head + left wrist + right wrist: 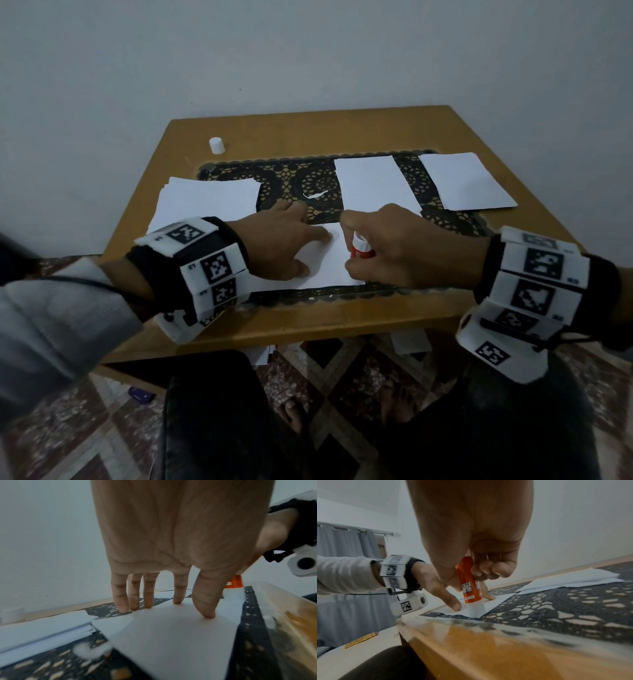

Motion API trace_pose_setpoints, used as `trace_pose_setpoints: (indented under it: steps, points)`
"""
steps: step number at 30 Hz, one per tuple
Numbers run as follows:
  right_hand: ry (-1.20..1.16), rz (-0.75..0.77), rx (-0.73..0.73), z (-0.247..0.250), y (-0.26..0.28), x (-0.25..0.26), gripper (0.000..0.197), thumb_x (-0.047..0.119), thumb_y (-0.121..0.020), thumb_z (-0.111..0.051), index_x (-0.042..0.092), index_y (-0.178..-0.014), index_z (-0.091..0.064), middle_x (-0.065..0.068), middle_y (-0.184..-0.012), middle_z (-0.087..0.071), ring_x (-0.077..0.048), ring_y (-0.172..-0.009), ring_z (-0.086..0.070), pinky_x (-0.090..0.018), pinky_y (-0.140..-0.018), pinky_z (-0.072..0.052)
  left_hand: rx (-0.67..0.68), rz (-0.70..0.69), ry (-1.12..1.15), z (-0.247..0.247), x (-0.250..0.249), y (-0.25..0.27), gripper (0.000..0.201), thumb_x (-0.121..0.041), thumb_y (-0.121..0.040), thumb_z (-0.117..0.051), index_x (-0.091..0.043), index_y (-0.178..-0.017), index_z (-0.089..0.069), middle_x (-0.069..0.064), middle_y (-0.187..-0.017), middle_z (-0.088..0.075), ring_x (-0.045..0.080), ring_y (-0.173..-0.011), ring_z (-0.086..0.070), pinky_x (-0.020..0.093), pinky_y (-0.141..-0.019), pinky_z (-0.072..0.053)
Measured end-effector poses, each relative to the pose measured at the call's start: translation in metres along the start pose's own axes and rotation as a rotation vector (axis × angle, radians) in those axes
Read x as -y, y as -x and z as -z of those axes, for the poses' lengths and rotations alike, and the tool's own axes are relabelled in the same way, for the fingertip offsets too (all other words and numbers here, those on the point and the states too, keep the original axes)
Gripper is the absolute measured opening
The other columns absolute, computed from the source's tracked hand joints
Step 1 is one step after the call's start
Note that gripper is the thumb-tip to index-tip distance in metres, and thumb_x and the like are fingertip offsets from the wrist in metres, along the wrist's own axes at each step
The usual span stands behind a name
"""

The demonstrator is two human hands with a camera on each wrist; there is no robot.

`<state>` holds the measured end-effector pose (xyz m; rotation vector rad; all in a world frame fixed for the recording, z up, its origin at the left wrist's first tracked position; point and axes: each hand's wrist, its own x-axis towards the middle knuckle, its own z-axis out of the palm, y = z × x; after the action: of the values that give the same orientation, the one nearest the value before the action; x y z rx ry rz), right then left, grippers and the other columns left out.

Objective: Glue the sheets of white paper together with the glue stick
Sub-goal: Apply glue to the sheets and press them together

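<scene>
The right hand (394, 250) grips the glue stick (470, 586) with curled fingers, tip down, pressing on the near right corner of a sheet of white paper (171, 635) which lies on the black lace mat (308, 181), near the front edge of the wooden table (308, 325). The left hand (284, 243) is open, fingers straight, w/ thumb and index finger on the sheet; the other fingertips (123, 608) stand at its far edge, partly on the mat.

Risks from here, as judgement:
- The glue tip is very close to the paper's corner. If the stroke goes over the edge, glue lands on the mat and the sheet can stick to it.
- The mat has holes, so the surface under the paper is not even; hard pressure can crease or tear the thin sheet.
- If the left hand lifts or slides, the sheet drags with the sticky tip and wrinkles.
- Left thumb is just beside the stick, so it can get glue and then mark other sheets.

The stack of paper (209, 202) is at left; two more sheets lie on the right side, well apart. The white cap (216, 145) stands at the far left corner, so the glue may dry if work takes long.
</scene>
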<state>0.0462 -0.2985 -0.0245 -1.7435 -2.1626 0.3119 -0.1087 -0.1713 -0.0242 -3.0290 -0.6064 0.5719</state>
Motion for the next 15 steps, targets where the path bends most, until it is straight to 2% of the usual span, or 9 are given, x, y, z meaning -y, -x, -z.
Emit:
trace_pose_setpoints:
  steps: [3,5,7,9,12,13,15]
  points:
    - [-0.045,0.008,0.022,0.004,0.005,0.002,0.024,0.018,-0.079,-0.073,0.007,-0.079,-0.051,-0.006,-0.062,-0.057,-0.021,-0.051,-0.049,-0.032,-0.049,-0.039,0.028,0.006,0.082,0.005,0.005,-0.007,0.071,-0.046,-0.081,-0.068,-0.034,-0.139,-0.031,0.007,-0.138,-0.034,0.029,-0.128,-0.031,0.045,-0.104,-0.035]
    - [-0.094,-0.078,0.007,0.015,0.004,0.000,0.022,0.020,-0.080,-0.073,0.008,-0.079,-0.055,-0.005,-0.065,-0.061,-0.020,-0.056,-0.056,-0.030,-0.051,-0.043,0.045,0.045,0.092,0.010,0.008,-0.013,0.080,-0.048,-0.074,-0.075,-0.028,-0.139,-0.031,0.006,-0.137,-0.035,0.028,-0.125,-0.033,0.043,-0.102,-0.037]
    - [-0.071,-0.181,-0.040,0.031,0.002,-0.004,0.020,0.027,-0.080,-0.071,0.013,-0.079,-0.057,-0.002,-0.071,-0.063,-0.018,-0.065,-0.059,-0.032,-0.057,-0.046,0.079,0.084,0.120,0.016,0.010,-0.018,0.088,-0.049,-0.068,-0.079,-0.023,-0.138,-0.032,0.006,-0.134,-0.037,0.026,-0.121,-0.037,0.042,-0.100,-0.039]
    - [-0.010,-0.226,-0.134,0.044,0.001,-0.009,0.020,0.030,-0.080,-0.070,0.013,-0.078,-0.059,-0.002,-0.074,-0.062,-0.020,-0.071,-0.057,-0.031,-0.060,-0.042,0.106,0.099,0.163,0.019,0.011,-0.021,0.087,-0.046,-0.066,-0.082,-0.019,-0.134,-0.035,0.004,-0.125,-0.043,0.024,-0.114,-0.043,0.039,-0.095,-0.042]
    - [0.002,-0.281,-0.204,0.056,0.000,-0.013,0.022,0.027,-0.080,-0.069,0.007,-0.080,-0.060,-0.007,-0.075,-0.061,-0.022,-0.068,-0.054,-0.030,-0.055,-0.036,0.120,0.105,0.263,0.023,0.014,-0.026,0.067,-0.038,-0.068,-0.083,-0.017,-0.118,-0.044,0.003,-0.105,-0.053,0.021,-0.093,-0.050,0.031,-0.075,-0.044]
    - [0.005,-0.296,-0.205,0.057,0.000,-0.013,0.022,0.027,-0.080,-0.069,0.008,-0.079,-0.059,-0.006,-0.074,-0.060,-0.020,-0.067,-0.052,-0.028,-0.053,-0.035,0.114,0.100,0.288,0.023,0.015,-0.028,0.054,-0.037,-0.069,-0.082,-0.018,-0.107,-0.048,0.002,-0.097,-0.053,0.019,-0.085,-0.049,0.028,-0.067,-0.041]
    - [0.011,-0.307,-0.206,0.058,-0.001,-0.013,0.020,0.028,-0.079,-0.069,0.012,-0.077,-0.057,-0.002,-0.072,-0.059,-0.017,-0.066,-0.051,-0.027,-0.053,-0.035,0.092,0.095,0.298,0.023,0.017,-0.028,0.035,-0.035,-0.073,-0.080,-0.024,-0.082,-0.047,-0.001,-0.084,-0.051,0.016,-0.074,-0.046,0.027,-0.061,-0.035]
